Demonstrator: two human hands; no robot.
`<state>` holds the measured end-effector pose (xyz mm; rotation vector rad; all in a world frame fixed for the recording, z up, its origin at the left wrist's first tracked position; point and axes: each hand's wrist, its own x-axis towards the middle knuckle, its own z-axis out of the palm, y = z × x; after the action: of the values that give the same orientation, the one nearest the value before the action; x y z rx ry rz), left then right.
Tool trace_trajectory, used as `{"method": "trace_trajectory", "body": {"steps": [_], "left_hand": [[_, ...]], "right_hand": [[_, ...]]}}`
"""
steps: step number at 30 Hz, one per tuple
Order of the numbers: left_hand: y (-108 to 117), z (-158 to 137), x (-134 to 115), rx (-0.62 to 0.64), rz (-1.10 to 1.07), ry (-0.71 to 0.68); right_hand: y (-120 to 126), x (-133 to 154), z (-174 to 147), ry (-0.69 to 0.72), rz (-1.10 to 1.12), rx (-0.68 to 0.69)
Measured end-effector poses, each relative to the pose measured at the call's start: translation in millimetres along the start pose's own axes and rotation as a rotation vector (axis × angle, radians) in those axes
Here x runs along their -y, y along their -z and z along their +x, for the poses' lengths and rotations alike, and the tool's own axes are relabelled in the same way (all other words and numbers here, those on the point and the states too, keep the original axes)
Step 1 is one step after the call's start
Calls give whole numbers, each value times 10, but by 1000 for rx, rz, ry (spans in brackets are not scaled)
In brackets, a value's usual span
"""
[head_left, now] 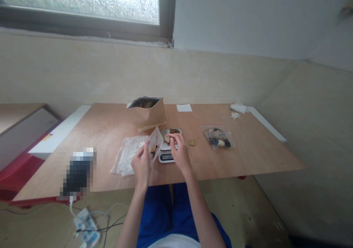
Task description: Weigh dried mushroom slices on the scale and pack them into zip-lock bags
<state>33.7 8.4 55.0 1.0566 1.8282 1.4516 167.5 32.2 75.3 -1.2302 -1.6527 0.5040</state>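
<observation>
My left hand (141, 166) grips a small clear plastic bag (157, 140), its mouth spread and a brown dried slice (153, 149) inside. Over a white digital kitchen scale (162, 156), my right hand (179, 150) pinches a pale dried slice (167, 138) with a dark rim. A darker brown slice (174, 131) lies on the scale's plate. Just right of the scale, a few small yellowish slices (192, 142) rest on the table. Left of my left hand is a pile of clear plastic bags (127, 155). The scale's reading is too small to make out.
An open brown paper bag (149, 117) stands behind the scale. Filled zip bags (220, 140) with dark and pale pieces lie to the right. White paper (184, 108) and crumpled tissue (238, 108) are at the back. A blurred-out dark object (78, 174) lies left; a power strip (87, 227) is below.
</observation>
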Motion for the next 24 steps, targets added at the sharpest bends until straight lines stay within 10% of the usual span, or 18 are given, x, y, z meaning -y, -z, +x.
{"method": "trace_trajectory", "body": {"steps": [11, 24], "left_hand": [[37, -20, -38, 35, -71, 19], [17, -38, -35, 27, -96, -18]], "right_hand": [[-311, -410, 61, 55, -538, 205], [-307, -481, -16, 82, -411, 88]]}}
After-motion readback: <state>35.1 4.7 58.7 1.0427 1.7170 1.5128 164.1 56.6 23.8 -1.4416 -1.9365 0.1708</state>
